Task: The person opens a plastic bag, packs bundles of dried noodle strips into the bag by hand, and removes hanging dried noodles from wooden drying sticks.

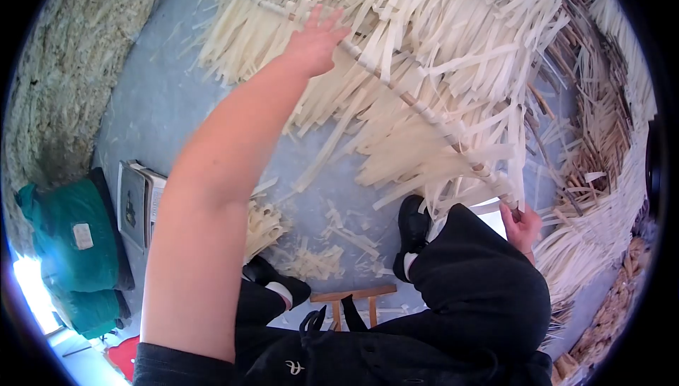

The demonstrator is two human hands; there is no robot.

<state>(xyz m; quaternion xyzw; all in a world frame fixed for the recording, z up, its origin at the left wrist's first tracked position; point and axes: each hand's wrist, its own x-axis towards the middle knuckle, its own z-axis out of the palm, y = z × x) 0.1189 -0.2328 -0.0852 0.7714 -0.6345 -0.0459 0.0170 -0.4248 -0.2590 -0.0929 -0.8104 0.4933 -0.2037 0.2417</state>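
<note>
A long thin stick (440,124) runs diagonally across the floor, with flat pale strips (396,145) looped along it and hanging off like a fringe. At its near end, beside my right knee, my right hand (520,226) is closed around the stick. My left hand (315,45) reaches far forward over the upper part of the stick, its fingers spread. Whether its palm touches the strips or stick I cannot tell. More pale strips (481,4) lie in thick layers beyond the stick.
Bundled sticks and strips (601,96) line the right side. Loose scraps (318,258) and a strip bundle (265,229) lie near my shoes. A wooden stool (353,293) is between my legs. Green bags (74,241) and a stack of books or boxes (141,202) stand at left, below a rough fibrous mass (67,75).
</note>
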